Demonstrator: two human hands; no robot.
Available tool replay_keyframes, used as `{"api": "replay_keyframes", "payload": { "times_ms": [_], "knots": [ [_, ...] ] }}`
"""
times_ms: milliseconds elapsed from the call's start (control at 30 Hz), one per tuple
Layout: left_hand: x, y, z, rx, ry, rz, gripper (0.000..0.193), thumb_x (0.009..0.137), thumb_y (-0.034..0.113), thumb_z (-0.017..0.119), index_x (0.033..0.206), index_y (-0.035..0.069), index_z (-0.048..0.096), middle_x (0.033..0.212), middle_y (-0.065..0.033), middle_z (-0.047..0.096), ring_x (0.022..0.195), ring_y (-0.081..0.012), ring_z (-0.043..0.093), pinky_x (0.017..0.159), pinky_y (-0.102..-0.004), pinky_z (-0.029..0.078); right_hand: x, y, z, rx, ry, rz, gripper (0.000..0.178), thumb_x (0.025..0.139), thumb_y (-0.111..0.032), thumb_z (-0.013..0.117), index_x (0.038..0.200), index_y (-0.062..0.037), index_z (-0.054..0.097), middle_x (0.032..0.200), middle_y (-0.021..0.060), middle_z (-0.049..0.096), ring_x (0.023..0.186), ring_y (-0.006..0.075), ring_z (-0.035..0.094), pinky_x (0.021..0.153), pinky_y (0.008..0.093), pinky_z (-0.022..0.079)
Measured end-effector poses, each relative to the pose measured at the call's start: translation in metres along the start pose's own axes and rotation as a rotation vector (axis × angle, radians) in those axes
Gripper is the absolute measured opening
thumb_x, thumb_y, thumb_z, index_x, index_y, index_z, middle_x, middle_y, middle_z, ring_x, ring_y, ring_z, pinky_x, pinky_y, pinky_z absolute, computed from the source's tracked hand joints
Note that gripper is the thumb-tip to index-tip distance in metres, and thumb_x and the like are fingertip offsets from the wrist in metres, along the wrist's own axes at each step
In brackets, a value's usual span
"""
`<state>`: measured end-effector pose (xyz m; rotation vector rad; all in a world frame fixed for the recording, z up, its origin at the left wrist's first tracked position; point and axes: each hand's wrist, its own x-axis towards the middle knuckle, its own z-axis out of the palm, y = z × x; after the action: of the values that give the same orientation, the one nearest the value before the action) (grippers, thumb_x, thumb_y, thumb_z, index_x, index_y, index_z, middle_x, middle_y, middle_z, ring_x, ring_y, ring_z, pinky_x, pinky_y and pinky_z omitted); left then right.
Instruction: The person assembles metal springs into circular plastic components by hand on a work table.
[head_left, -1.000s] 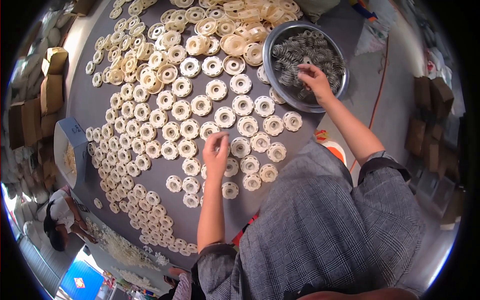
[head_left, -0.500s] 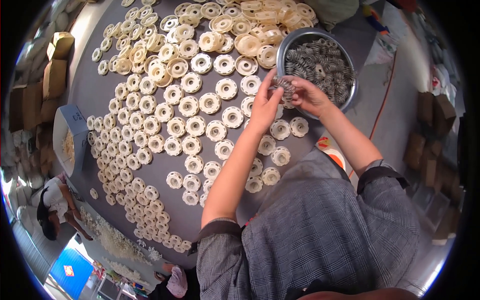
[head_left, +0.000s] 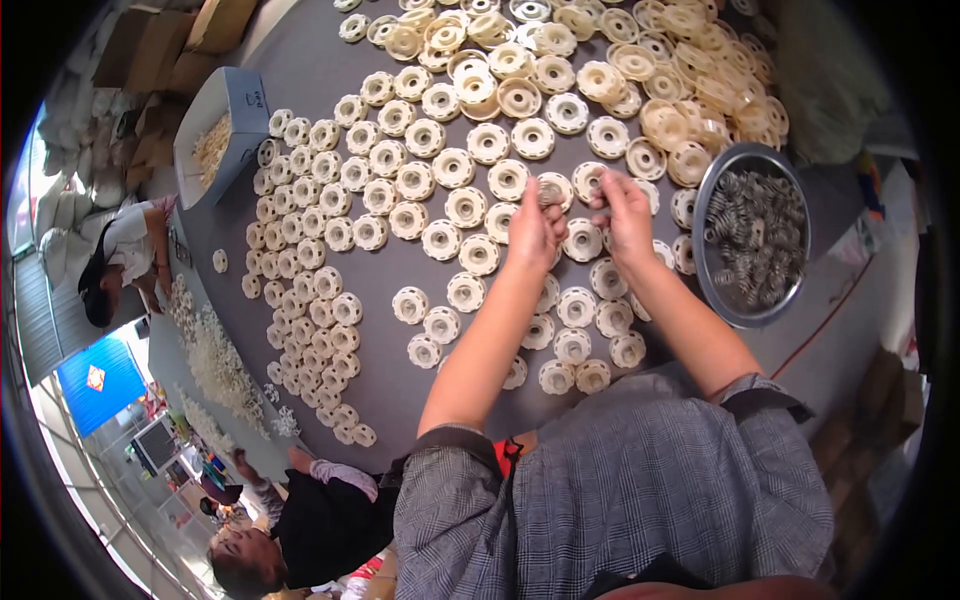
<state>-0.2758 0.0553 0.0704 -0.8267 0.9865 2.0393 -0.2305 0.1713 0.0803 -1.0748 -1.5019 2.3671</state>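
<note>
Head view: near the upper middle of the frame both hands meet over the grey tabletop (head_left: 400, 390). The left hand (head_left: 535, 228) pinches a small metal spring (head_left: 548, 190) at its fingertips; the right hand (head_left: 625, 212) has its fingers curled narrow just beside it, perhaps on a second spring, though that is too small to tell. The spring looks light, springy and prone to slip or tangle, so it is best gripped across its coils. Cream plastic discs (head_left: 480, 254) lie directly beneath; the metal bowl (head_left: 702, 190) of springs sits to the right.

Grey table (head_left: 400, 400), cream plastic discs (head_left: 480, 255), metal bowl (head_left: 700, 260), blue tray (head_left: 245, 100)
</note>
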Motion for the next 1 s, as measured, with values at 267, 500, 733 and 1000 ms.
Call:
{"api": "replay_keyframes", "payload": {
  "times_ms": [267, 500, 733, 1000],
  "knots": [
    [0.088, 0.156, -0.037, 0.693, 0.168, 0.915, 0.029, 0.080, 0.016, 0.058, 0.104, 0.000, 0.053, 0.083, -0.0085, 0.058, 0.065, -0.0157, 0.055, 0.059, -0.0269, 0.045, 0.035, -0.017, -0.028, -0.063, -0.013, -0.154, 0.024, 0.088, -0.020, 0.050, 0.105, -0.0037, 0.055, 0.074, -0.0009, 0.052, 0.055, 0.0023, 0.042, 0.047, 0.0153, 0.035],
    [0.163, 0.225, -0.049, 1.486, 0.534, 1.249, 0.026, 0.069, 0.017, 0.064, 0.092, 0.005, 0.062, 0.090, -0.0095, 0.060, 0.085, -0.0256, 0.055, 0.077, -0.0349, 0.043, 0.006, -0.002, -0.032, -0.077, -0.034, 0.059, 0.021, 0.087, -0.020, 0.050, 0.103, -0.0062, 0.051, 0.073, -0.0003, 0.053, 0.056, 0.0026, 0.044, 0.048, 0.0155, 0.036],
    [0.157, 0.212, -0.037, 1.576, 0.606, 1.382, 0.026, 0.072, 0.018, 0.064, 0.095, 0.006, 0.062, 0.087, -0.0090, 0.056, 0.080, -0.0216, 0.053, 0.072, -0.0323, 0.043, 0.020, 0.001, -0.024, -0.007, -0.172, 0.134, 0.024, 0.089, -0.025, 0.047, 0.104, -0.0060, 0.049, 0.075, 0.0012, 0.053, 0.057, 0.0047, 0.045, 0.050, 0.0170, 0.037],
    [0.035, 0.048, 0.005, 1.015, -0.519, 0.703, 0.022, 0.080, 0.008, 0.058, 0.102, 0.003, 0.058, 0.088, -0.0056, 0.056, 0.073, -0.0116, 0.054, 0.064, -0.0221, 0.043, 0.033, 0.002, 0.013, -0.004, -0.297, 0.155, 0.029, 0.089, -0.027, 0.048, 0.109, -0.0063, 0.042, 0.072, 0.0018, 0.053, 0.059, 0.0060, 0.047, 0.052, 0.0181, 0.039]
  ]
}}
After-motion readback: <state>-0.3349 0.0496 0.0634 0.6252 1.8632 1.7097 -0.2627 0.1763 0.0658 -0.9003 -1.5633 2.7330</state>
